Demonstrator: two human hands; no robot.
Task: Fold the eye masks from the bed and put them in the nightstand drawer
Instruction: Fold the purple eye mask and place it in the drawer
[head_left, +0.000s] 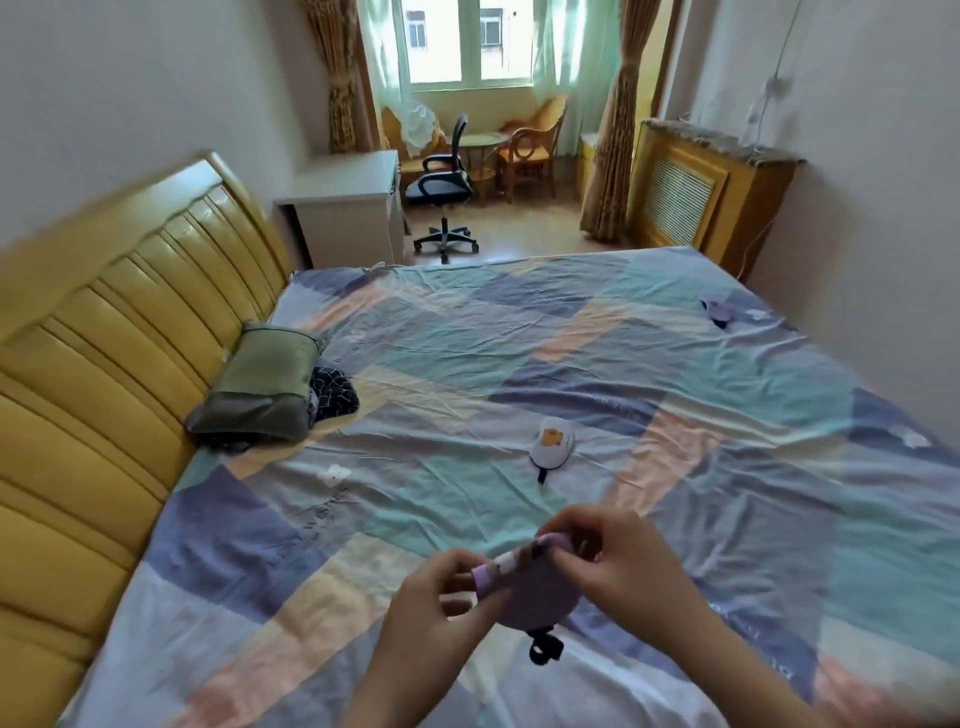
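Note:
A purple eye mask (535, 590) is held just above the near part of the bed, doubled over, its black strap (545, 647) dangling below. My left hand (441, 608) pinches its left end and my right hand (618, 566) grips its upper right edge. A white eye mask with an orange picture (551, 444) lies on the sheet in the middle of the bed. Another purple eye mask (719, 310) lies near the far right corner. No nightstand or drawer is in view.
The bed (675, 395) has a patchwork sheet and a yellow padded headboard (114, 332) on the left. A green pillow (265, 382) and dark checked cloth (332, 392) rest by the headboard. Beyond stand a white desk (343, 208), an office chair (444, 176) and a radiator cover (691, 197).

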